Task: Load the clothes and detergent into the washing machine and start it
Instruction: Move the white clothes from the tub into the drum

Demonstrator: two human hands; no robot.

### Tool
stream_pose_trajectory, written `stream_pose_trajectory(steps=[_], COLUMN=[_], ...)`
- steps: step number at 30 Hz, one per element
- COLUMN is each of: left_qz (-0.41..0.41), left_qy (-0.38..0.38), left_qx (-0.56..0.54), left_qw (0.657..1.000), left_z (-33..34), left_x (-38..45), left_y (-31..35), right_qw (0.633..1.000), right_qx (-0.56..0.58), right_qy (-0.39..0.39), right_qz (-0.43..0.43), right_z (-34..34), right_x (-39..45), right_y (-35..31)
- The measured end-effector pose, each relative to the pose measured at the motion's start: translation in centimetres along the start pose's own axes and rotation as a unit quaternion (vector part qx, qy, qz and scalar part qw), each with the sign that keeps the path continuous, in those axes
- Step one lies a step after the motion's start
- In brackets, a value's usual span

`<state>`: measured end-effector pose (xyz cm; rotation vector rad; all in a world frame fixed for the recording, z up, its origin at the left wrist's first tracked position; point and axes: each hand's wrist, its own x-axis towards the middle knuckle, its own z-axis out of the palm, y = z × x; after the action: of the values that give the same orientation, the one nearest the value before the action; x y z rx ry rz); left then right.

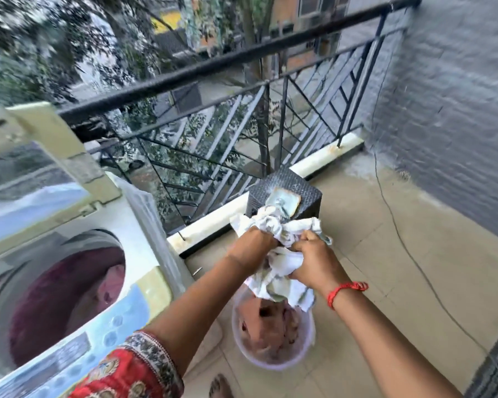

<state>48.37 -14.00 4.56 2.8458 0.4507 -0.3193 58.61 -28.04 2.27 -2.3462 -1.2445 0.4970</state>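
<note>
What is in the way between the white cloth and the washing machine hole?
Nothing visible. Both hands, left hand and right hand, hold the white cloth above the bucket. The washing machine lid is up, its opening uncovered.

I can read no text, brand or number here; the markings on the washer's panel [78, 337] are too blurred for me to read.

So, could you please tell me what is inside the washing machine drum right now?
Inside the washing machine drum lies dark maroon clothing with a pinkish piece near its right side. Whatever is under those clothes, and the drum's bottom, is covered.
</note>
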Motion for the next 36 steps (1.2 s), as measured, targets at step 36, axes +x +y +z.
stream_pose_trajectory(steps=[36], left_qz=[-0.365], left_qy=[0.131], left_qx=[-0.08], left_qw=[0.918], left_z=[-9.8], left_x=[-40.5], left_y=[-37.7], right_qw=[0.93], right_qx=[-0.06], right_qy=[-0.135], right_qz=[-0.335], right_z=[18.9], right_x=[8.5], right_y=[-53.4])
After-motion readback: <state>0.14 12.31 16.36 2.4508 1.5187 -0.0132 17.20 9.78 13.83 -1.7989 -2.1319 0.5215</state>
